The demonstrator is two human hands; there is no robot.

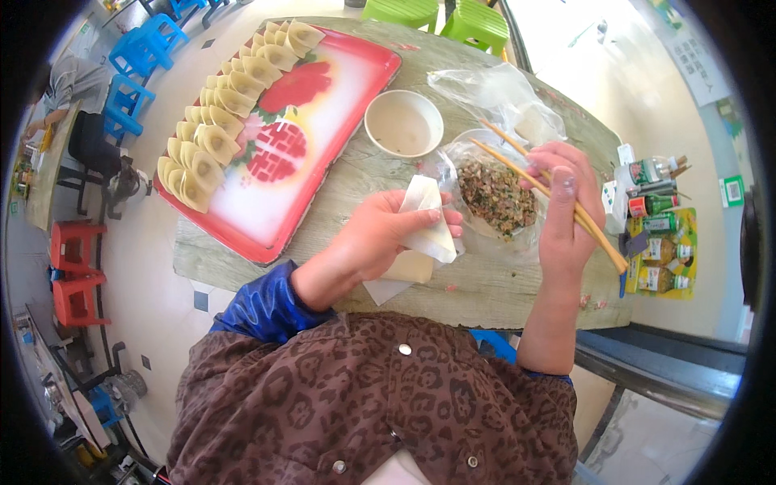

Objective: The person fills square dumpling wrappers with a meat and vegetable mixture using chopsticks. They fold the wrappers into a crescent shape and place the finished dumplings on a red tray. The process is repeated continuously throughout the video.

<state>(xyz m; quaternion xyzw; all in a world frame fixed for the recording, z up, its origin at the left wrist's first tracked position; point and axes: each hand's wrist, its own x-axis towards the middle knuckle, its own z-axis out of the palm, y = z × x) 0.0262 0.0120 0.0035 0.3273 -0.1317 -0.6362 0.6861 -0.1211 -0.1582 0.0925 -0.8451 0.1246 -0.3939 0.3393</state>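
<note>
My left hand (pixel 382 230) holds a wonton wrapper (pixel 427 218), folded over, with the thumb pressed on it. In my right hand (pixel 564 200) is a pair of wooden chopsticks (pixel 515 160), their tips pointing up and left above the filling. Below them lies minced meat filling with green bits (pixel 497 194), in a container lined with a clear plastic bag (pixel 533 236). A stack of flat wrappers (pixel 409 268) sits under my left hand, partly hidden by it. On the left, a red and white tray (pixel 291 212) carries rows of folded wontons (pixel 212 142).
Between tray and filling stands a white bowl (pixel 404 124) of cloudy liquid. A crumpled plastic bag (pixel 503 91) lies behind the filling. Bottles (pixel 658 206) stand at the table's right end. Green stools (pixel 473 27) are beyond the table (pixel 339 297); a person (pixel 76 85) sits far left.
</note>
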